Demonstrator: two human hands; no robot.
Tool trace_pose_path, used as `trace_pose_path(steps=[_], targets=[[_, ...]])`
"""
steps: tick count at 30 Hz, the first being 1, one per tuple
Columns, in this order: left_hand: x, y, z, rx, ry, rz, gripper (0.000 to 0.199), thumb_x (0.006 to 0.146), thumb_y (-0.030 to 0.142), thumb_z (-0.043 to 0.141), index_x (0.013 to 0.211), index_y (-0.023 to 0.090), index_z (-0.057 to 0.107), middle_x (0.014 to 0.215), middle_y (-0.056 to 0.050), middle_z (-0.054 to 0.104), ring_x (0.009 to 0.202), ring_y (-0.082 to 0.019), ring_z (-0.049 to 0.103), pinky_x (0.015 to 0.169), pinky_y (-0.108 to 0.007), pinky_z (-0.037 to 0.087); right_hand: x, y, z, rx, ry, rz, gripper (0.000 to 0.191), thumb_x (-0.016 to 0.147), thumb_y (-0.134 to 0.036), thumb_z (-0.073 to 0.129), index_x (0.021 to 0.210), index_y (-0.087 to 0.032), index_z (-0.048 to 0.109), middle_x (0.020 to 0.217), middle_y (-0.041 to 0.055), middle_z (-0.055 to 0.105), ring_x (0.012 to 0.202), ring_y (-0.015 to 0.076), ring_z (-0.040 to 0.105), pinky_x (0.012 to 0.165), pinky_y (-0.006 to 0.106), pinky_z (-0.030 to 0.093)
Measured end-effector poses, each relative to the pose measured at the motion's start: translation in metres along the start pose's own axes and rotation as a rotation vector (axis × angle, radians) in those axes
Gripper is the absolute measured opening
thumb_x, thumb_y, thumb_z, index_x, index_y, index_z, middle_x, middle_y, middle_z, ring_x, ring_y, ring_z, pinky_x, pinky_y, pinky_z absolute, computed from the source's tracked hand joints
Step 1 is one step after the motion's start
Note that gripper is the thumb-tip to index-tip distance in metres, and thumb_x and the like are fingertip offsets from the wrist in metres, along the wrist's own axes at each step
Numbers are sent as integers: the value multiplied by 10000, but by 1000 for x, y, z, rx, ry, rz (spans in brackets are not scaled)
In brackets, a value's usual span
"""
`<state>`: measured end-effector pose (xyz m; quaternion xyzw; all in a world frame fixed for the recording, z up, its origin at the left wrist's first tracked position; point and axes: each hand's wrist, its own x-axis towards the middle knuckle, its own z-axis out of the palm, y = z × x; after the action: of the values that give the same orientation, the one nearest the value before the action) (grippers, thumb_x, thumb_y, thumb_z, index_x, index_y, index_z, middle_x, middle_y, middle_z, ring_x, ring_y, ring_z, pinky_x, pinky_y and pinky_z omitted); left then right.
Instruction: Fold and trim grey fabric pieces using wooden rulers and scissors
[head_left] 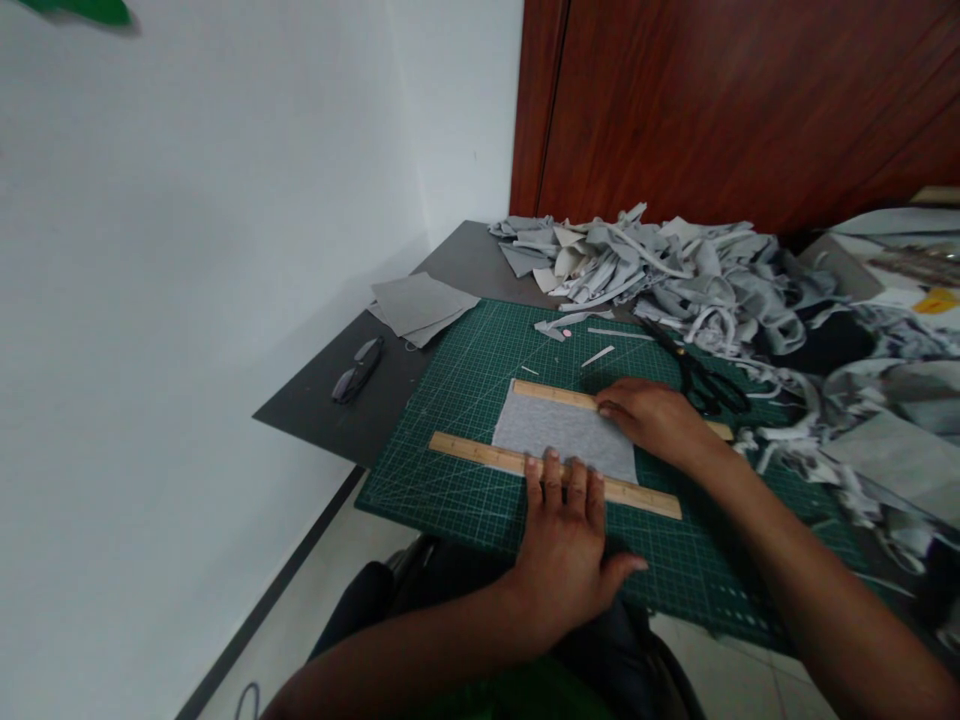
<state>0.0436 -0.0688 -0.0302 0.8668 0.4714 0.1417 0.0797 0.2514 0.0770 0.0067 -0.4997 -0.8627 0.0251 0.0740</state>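
Observation:
A grey piece of cloth (566,430) lies on the green cutting mat (450,500). One wooden ruler (472,447) crosses its near edge, and my left hand (566,540) presses on that ruler with fingers stretched flat and thumb out to the right. Along the far edge of the cloth runs a second wooden ruler (551,394). My right hand (649,415) is at this ruler, thumb and fingers closed on it; part of the ruler is hidden under the hand and wrist.
Black scissors (697,375) and thin cloth strips (598,356) lie beyond my right hand. Glasses (358,370) and stacked grey squares (420,305) are at the left. A large heap of scraps (675,265) spreads along the back and right, before a wooden panel (712,110).

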Motion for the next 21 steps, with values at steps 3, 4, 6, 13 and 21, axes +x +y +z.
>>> trace_pose_path(steps=[3,4,6,13,21], targets=[[0,0,0,-6,-4,-2,918,996,759,318,1579,56,416,1649,-235,381,1558,-506,223,1263,-714,158,2,-4,4,9,14,-16,252,1025,-220,532,1104,-199,771,1150,110,767,1058,263,705,943,354,505],[0,0,0,-5,-4,-2,919,995,760,322,1580,57,415,1649,-234,380,1558,-505,225,1264,-711,158,3,-5,5,7,20,-16,247,1020,-210,541,1105,-191,772,1146,114,767,1060,268,704,943,356,505],[0,0,0,2,-2,2,923,994,761,325,1582,55,411,1651,-236,377,1557,-504,227,1265,-708,159,5,-8,8,-12,29,-5,248,1013,-188,547,1109,-183,775,1136,120,769,1066,278,700,950,365,499],[0,1,0,1,0,-1,928,995,763,314,1571,44,424,1640,-252,384,1551,-517,229,1259,-711,160,5,-17,8,-81,25,43,246,1018,-206,550,1147,-198,760,1123,116,769,1074,290,696,947,392,474],[0,0,1,18,-1,0,926,993,765,336,1584,55,403,1648,-242,378,1557,-499,223,1258,-706,148,0,-3,2,35,-33,101,247,1023,-228,526,1135,-207,745,1091,99,750,1004,249,708,873,322,500]])
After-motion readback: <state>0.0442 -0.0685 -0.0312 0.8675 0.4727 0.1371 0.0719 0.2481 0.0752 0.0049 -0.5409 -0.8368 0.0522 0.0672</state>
